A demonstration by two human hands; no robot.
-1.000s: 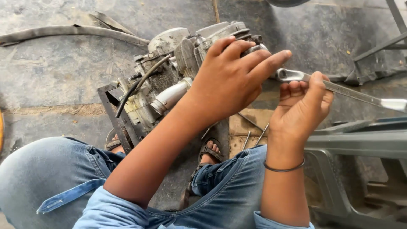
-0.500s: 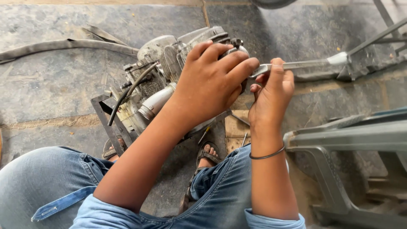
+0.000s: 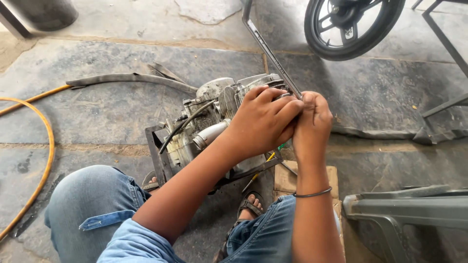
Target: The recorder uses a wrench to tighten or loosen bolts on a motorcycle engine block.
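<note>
Grey, grimy motorcycle engine [image 3: 209, 122] sits in a dark metal stand [image 3: 158, 156] on the stone floor [image 3: 107, 112], between the seated person's denim-clad knees. A long, flat steel wrench [image 3: 268, 48] is seated on its upper right side, and its handle now rises steeply up and away toward the top of the view, where half a second ago it lay nearly level, pointing right; that swing reads as a good part of a turn put on a fastener there. The right hand [image 3: 312, 122], with a thin dark bangle [image 3: 312, 194] at the wrist, is closed in a tight grip around the wrench's lower end. The left hand [image 3: 263, 122] lies spread over the engine top, fingers pressed against the right hand, apparently steadying the tool's head, though the fastener itself is hidden beneath both hands. A yellow hose [image 3: 44, 146] curves at left, and a black motorcycle wheel [image 3: 353, 27] stands beyond.
</note>
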